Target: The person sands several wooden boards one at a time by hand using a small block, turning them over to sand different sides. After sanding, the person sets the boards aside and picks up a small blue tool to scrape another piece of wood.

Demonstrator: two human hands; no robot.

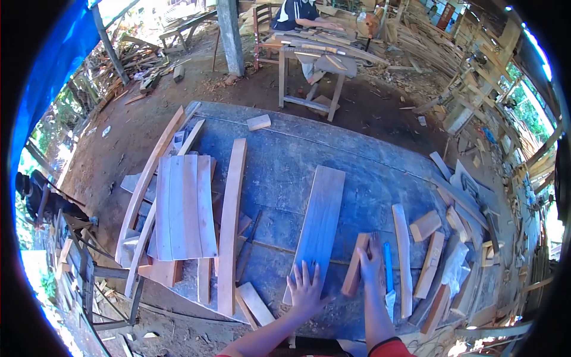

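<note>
A wide, flat wooden board (321, 202) lies lengthwise on the worktable. My left hand (305, 291) rests on its near end with the fingers spread. To its right, my right hand (371, 265) closes on a short wooden block (353, 275), which lies at a slant on the table. A darker piece at that hand's fingertips is too small to make out. Just right of this hand lies a long, thin blue object (388, 259) with a pale lower end. A narrow wooden strip (402, 262) lies beyond it.
Joined boards (184, 208) and long curved strips (151, 172) cover the left of the worktable (273, 172). Wooden offcuts (429, 265) and a plastic bag (455, 268) crowd its right edge. A person (291, 15) sits behind a smaller table (315, 50), near a post (231, 35).
</note>
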